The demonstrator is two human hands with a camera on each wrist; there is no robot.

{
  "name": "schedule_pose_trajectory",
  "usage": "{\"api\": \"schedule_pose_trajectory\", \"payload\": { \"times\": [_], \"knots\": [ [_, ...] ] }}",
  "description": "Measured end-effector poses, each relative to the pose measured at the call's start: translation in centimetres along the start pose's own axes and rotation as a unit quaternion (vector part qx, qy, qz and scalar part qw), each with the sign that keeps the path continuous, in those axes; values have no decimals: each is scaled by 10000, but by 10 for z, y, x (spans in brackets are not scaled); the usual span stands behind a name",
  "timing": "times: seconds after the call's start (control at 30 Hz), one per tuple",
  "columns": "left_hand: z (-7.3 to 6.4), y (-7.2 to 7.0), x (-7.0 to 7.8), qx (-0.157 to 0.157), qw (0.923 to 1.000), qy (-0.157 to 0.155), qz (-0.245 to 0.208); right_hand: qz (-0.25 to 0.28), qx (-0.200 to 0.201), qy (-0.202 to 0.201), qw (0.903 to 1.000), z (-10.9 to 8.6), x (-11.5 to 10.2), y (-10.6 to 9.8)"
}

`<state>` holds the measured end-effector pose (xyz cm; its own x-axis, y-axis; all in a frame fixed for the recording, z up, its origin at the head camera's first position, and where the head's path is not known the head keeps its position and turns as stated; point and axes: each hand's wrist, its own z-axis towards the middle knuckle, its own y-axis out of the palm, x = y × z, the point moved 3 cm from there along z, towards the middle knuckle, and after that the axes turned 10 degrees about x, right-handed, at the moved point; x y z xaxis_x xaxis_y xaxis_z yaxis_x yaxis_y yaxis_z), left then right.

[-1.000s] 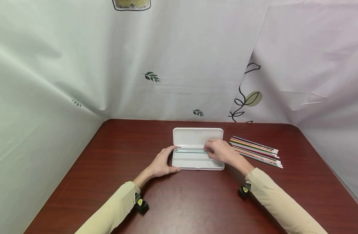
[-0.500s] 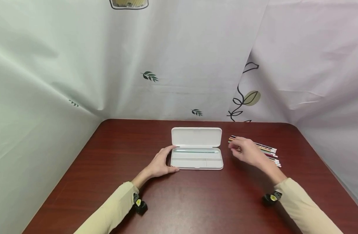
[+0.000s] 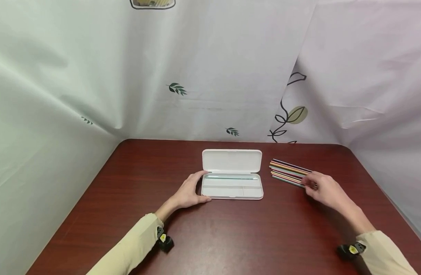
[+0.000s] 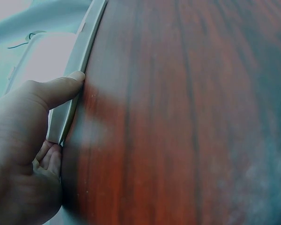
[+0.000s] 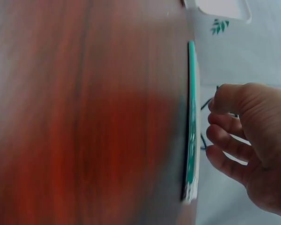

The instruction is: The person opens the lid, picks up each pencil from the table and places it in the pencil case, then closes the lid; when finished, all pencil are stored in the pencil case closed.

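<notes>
My left hand (image 3: 187, 194) holds the left end of a white pencil case (image 3: 220, 192), thumb at the front edge and fingers at the back corner. In the left wrist view the thumb presses the case's rim (image 4: 61, 119). The lid (image 3: 232, 160) stands raised at the back. A green pencil (image 3: 231, 178) lies along the back compartment. My right hand (image 3: 324, 190) is over the right end of a row of pencils (image 3: 282, 176), hiding their eraser ends. In the right wrist view its loosely bent fingers are apart, close to a green pencil (image 5: 192, 117).
A dark red wooden table (image 3: 251, 236) carries everything. A white printed curtain (image 3: 210, 68) hangs behind it and along both sides. Black wrist cameras (image 3: 165, 242) are strapped over the light sleeves (image 3: 131, 248).
My right hand has left the pencil case and moved right, across the loose pencils to their eraser ends. The green pencil in the case is now uncovered. My left hand stays on the case.
</notes>
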<state>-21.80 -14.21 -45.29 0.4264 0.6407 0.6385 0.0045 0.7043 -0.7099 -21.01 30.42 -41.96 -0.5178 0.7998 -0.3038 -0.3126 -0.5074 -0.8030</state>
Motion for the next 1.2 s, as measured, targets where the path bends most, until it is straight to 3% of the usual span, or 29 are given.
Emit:
{"api": "schedule_pose_trajectory", "payload": {
  "times": [0.27, 1.2],
  "knots": [
    [0, -1, 2, -11, 10000, 12, 12, -204, -235, 426, 9986, -15, 14, -7],
    [-1, -1, 2, -17, 10000, 46, 28, -525, -678, 469, 9952, -18, 18, -3]
  ]
}}
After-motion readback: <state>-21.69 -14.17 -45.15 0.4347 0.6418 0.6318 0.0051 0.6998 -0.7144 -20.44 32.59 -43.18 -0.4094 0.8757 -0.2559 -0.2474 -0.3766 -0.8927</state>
